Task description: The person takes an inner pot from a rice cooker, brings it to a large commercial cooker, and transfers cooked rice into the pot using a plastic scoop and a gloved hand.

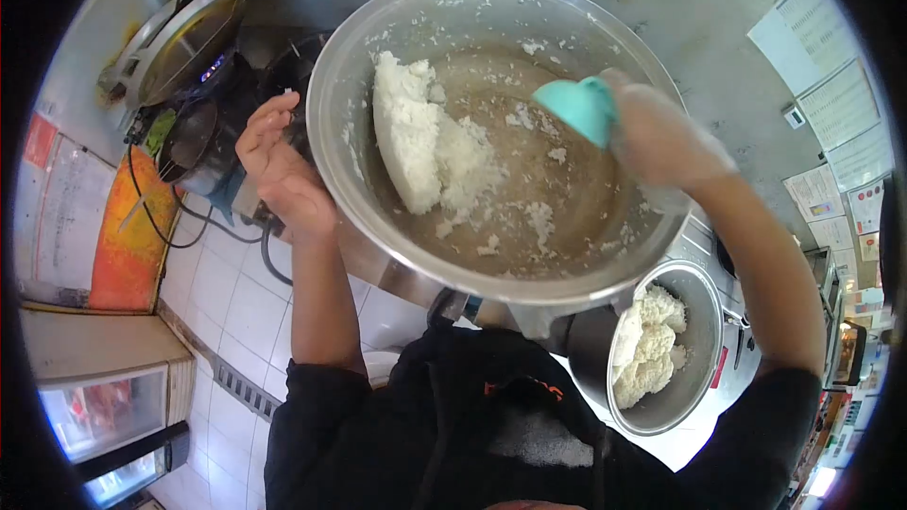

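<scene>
A large metal pot (326,142) fills the upper middle of the head view, with a mound of white rice (411,137) on its left side and loose grains over its bottom and walls. Over the pot's right side, my right hand (666,137), blurred and in a clear glove, grips a turquoise scoop (581,107). My left hand (286,170) is just outside the pot's left rim, its fingers apart and holding nothing. A smaller pot (704,359) at the lower right holds clumps of rice (652,345).
A wok (194,42) and a small pan (192,137) are on the stove at the upper left, with a black cable below. A glass-fronted fridge (109,411) stands at the lower left. Papers (827,28) hang on the right wall.
</scene>
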### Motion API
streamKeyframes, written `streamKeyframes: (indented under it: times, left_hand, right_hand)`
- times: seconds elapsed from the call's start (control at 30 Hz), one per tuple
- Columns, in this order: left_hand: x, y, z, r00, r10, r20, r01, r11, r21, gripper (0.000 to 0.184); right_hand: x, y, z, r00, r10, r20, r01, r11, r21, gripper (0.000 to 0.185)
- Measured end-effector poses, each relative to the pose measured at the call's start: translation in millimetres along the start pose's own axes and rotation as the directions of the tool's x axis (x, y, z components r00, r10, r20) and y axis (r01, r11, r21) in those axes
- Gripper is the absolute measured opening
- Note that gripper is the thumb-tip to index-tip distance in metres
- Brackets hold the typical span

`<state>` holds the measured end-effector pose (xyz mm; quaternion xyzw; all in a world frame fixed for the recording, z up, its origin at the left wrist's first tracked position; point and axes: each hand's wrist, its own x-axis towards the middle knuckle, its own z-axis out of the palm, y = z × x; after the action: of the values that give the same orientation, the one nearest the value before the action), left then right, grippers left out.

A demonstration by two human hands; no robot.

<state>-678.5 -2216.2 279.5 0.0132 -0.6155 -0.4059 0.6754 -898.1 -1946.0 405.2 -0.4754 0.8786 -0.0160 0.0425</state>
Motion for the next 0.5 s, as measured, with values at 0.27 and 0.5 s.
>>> streamKeyframes:
  times: [0.27,0.5]
  left_hand:
    - [9.5,-21.5,12.7,0.963,-0.073,0.259,0.185,0.879,-0.440,0.091]
    - [9.9,-26.9,13.9,0.968,-0.079,0.239,0.192,0.845,-0.499,0.104]
  right_hand:
    - [149.0,-42.3,87.6,0.929,-0.255,0.268,0.265,0.964,0.001,0.021]
    - [178.7,-76.7,112.1,0.838,-0.254,0.483,0.329,0.941,-0.075,0.023]
